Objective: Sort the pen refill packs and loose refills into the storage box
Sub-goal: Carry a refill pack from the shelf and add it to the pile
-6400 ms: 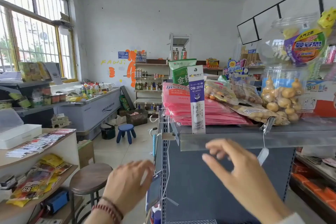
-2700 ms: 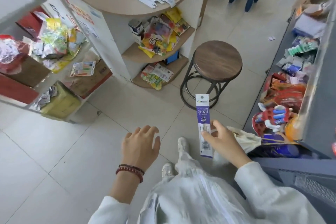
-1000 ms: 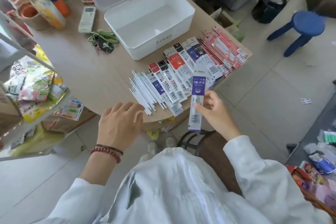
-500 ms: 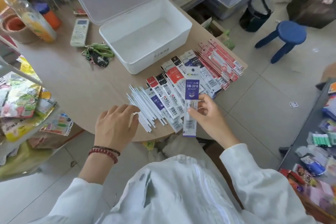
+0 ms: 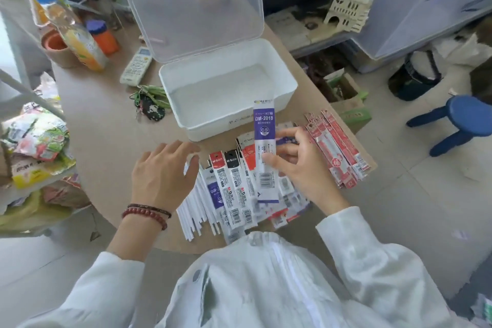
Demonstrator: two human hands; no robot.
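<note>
My right hand (image 5: 298,168) pinches a purple and white refill pack (image 5: 265,152) marked DM-2018, held upright above the row of packs. Its top edge overlaps the front wall of the white storage box (image 5: 288,80), which stands open and empty with its clear lid (image 5: 191,2) tipped back. Flat refill packs (image 5: 234,181) lie fanned on the round table, with red packs (image 5: 335,146) to the right. Loose white refills (image 5: 197,213) lie at the left end of the row. My left hand (image 5: 162,176) hovers with relaxed fingers over those loose refills.
A remote control (image 5: 135,65), a bunch of keys (image 5: 149,104), bottles (image 5: 80,42) and a clay pot (image 5: 54,44) sit on the table (image 5: 106,141) left of the box. A snack shelf (image 5: 34,146) stands at the left. A blue stool (image 5: 460,120) stands on the floor at the right.
I took the purple pack from the shop shelf, turned and carried it to the table. In the last second it rose forward toward the box, and my left hand moved over the loose refills.
</note>
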